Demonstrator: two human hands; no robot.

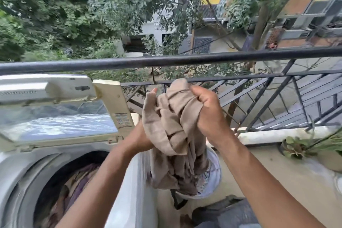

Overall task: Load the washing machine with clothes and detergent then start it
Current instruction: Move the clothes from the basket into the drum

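A beige garment (174,127) hangs bunched in front of me, held up by both hands. My right hand (207,109) grips its upper right side. My left hand (142,135) holds its left side, mostly hidden behind the cloth. Its lower end trails into a white laundry bucket (216,177) on the floor. The top-loading washing machine (22,163) stands at the lower left with its lid (61,116) raised. Purple and brown clothes (74,187) lie in its drum.
A black balcony railing (185,59) runs across just beyond my hands, with trees and buildings behind it. A potted plant (314,146) sits on the ledge at the right. Dark cloth (222,211) lies on the floor near the bucket.
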